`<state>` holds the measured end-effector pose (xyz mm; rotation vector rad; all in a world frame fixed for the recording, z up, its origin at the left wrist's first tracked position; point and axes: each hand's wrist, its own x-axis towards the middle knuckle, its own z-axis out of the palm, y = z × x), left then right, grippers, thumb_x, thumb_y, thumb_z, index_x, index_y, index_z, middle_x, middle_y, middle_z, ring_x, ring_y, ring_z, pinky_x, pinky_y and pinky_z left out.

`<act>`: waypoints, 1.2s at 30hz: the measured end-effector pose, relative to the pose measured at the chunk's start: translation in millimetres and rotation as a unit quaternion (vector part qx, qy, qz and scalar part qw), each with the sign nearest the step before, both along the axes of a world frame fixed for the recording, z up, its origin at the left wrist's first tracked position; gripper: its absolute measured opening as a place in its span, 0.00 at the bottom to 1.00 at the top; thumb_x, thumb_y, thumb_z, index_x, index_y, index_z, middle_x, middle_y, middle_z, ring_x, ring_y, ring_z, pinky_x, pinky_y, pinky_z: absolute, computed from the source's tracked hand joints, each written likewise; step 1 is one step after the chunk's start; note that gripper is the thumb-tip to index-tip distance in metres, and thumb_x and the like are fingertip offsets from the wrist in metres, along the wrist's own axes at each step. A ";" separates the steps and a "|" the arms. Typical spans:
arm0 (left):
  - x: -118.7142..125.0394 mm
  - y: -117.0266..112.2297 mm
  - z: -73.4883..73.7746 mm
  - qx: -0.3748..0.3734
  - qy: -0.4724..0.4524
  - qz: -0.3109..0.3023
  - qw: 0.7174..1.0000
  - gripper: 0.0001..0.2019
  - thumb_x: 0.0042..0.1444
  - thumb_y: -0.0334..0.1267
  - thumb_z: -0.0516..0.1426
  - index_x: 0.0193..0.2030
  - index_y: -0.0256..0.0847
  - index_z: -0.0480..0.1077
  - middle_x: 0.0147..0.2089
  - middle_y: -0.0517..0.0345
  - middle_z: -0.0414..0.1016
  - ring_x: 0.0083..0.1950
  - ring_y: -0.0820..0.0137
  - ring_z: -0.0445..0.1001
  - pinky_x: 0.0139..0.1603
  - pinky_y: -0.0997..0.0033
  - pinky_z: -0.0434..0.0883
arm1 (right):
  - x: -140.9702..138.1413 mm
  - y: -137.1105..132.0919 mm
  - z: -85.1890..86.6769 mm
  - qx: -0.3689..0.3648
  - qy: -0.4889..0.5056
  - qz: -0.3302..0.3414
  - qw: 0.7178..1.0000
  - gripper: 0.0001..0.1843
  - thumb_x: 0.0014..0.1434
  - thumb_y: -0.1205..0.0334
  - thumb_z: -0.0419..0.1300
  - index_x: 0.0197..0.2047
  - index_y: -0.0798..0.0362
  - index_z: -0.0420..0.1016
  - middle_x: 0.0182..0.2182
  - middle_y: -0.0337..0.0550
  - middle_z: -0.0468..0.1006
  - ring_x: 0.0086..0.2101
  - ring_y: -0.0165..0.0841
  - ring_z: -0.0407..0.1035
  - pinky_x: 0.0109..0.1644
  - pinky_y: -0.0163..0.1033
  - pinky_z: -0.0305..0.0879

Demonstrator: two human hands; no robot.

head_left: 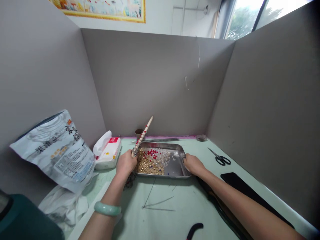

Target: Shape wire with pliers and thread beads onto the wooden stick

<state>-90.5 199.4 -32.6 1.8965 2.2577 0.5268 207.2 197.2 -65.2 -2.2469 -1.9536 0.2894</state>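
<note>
My left hand [126,164] is closed round the lower end of a pale stick [144,133] set with red and white beads; the stick slants up to the right over the tray's left corner. A dark beaded piece hangs below that hand. My right hand [193,164] grips the right rim of a shallow metal tray [175,168]. Inside the tray lie several gold, red and white beads [151,160], heaped toward its left half. A green bangle [107,208] circles my left wrist.
Grey partition walls close in three sides. A printed bag [58,150] and a tissue pack [108,151] stand at the left. Black scissors [220,157] and a dark flat slab [240,185] lie at the right. Thin wires [156,203] rest on the green mat.
</note>
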 end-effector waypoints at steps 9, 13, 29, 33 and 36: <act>0.3 -0.4 -5.4 -0.002 -0.021 -0.011 1.000 0.10 0.52 0.36 0.52 0.40 0.41 0.71 0.40 0.47 0.78 0.42 0.59 0.75 0.36 0.69 0.65 | 4.4 7.8 -0.9 0.006 0.011 0.019 1.000 0.18 0.62 0.62 0.45 0.46 0.62 0.70 0.44 0.62 0.77 0.45 0.44 0.71 0.42 0.39 0.60; 2.8 -0.9 -6.6 0.002 -0.023 -0.023 0.999 0.10 0.52 0.36 0.52 0.40 0.41 0.71 0.40 0.47 0.78 0.43 0.59 0.75 0.37 0.70 0.65 | 5.6 12.0 -3.0 0.007 0.022 0.014 1.000 0.18 0.62 0.62 0.46 0.47 0.62 0.70 0.45 0.61 0.76 0.46 0.44 0.70 0.43 0.39 0.60; 4.6 -1.9 -6.4 -0.004 -0.023 -0.008 1.000 0.10 0.54 0.36 0.51 0.40 0.41 0.72 0.40 0.45 0.79 0.43 0.58 0.76 0.37 0.69 0.65 | 5.7 11.9 1.0 -0.006 0.043 0.018 0.999 0.20 0.63 0.56 0.45 0.44 0.57 0.73 0.42 0.57 0.78 0.43 0.42 0.71 0.40 0.38 0.60; 2.4 -0.8 -7.6 0.003 -0.021 -0.003 1.000 0.11 0.54 0.40 0.51 0.40 0.41 0.72 0.40 0.45 0.78 0.43 0.58 0.76 0.36 0.69 0.65 | -1.3 6.0 14.4 0.081 -0.048 -0.006 0.996 0.20 0.63 0.53 0.48 0.49 0.59 0.69 0.44 0.59 0.75 0.44 0.47 0.68 0.42 0.43 0.60; 0.7 0.2 -8.5 0.009 -0.026 0.003 1.000 0.12 0.55 0.43 0.51 0.40 0.41 0.72 0.40 0.45 0.78 0.42 0.58 0.76 0.35 0.69 0.65 | -19.4 8.4 26.9 0.190 -0.095 0.074 0.974 0.18 0.64 0.56 0.48 0.51 0.56 0.68 0.46 0.54 0.72 0.48 0.44 0.64 0.45 0.42 0.58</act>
